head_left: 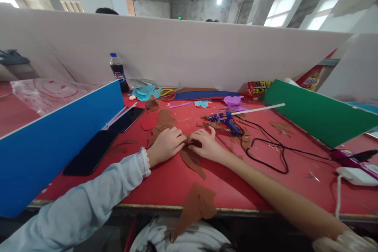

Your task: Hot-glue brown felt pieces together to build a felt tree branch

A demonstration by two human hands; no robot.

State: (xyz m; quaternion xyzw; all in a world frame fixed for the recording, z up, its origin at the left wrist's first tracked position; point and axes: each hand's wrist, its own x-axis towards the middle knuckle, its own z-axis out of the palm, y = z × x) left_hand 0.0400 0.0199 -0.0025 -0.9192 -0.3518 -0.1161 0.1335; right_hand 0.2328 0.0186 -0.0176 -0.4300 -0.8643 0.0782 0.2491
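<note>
Table [230, 189], red and strewn with brown scraps [163, 120], spread out all around. A blue panel [59, 141] stood at nine o'clock from the left hand [167, 143], a green panel [313, 112] between two and three from the right hand [206, 145]. A corded glue gun [230, 123] lay at one o'clock from the right hand, two dark phones [91, 153] between nine and ten from the left. Both hands nearly met, their fingertips pinching a small brown piece [192, 161] held between them, its pointed end toward five o'clock.

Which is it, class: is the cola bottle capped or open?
Capped: the cola bottle has its blue cap sitting on top of the neck.
</note>
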